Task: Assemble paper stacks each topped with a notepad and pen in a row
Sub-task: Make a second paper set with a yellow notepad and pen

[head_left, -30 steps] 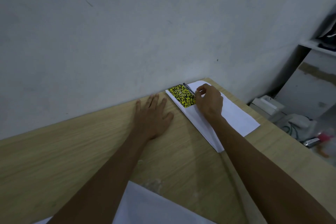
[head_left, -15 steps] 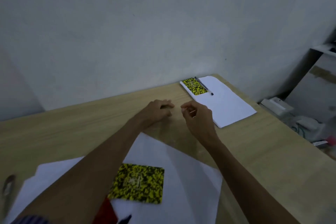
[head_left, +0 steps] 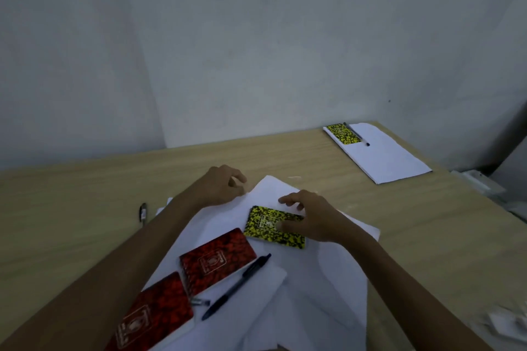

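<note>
A loose pile of white paper (head_left: 316,279) lies in front of me on the wooden table (head_left: 85,194). On it lie a yellow speckled notepad (head_left: 265,226), two red notepads (head_left: 218,259) (head_left: 154,313) and a dark pen (head_left: 236,285). My right hand (head_left: 313,221) grips the yellow notepad, with the thumb on its cover and the fingers over its far edge. My left hand (head_left: 221,185) is curled at the pile's far left edge; whether it pinches a sheet is unclear. A finished stack (head_left: 399,159) at the far right carries a yellow notepad (head_left: 342,134) and a pen (head_left: 356,134).
Another pen (head_left: 143,212) lies on the bare table left of the pile. A small pen part (head_left: 199,301) sits between the red notepads. The grey wall (head_left: 256,51) runs along the table's far edge. White clutter (head_left: 482,184) sits beyond the right edge.
Both hands have pulled back from the finished stack at the far right to the near pile. My right hand has come down on the yellow notepad; my view has swung left and down.
</note>
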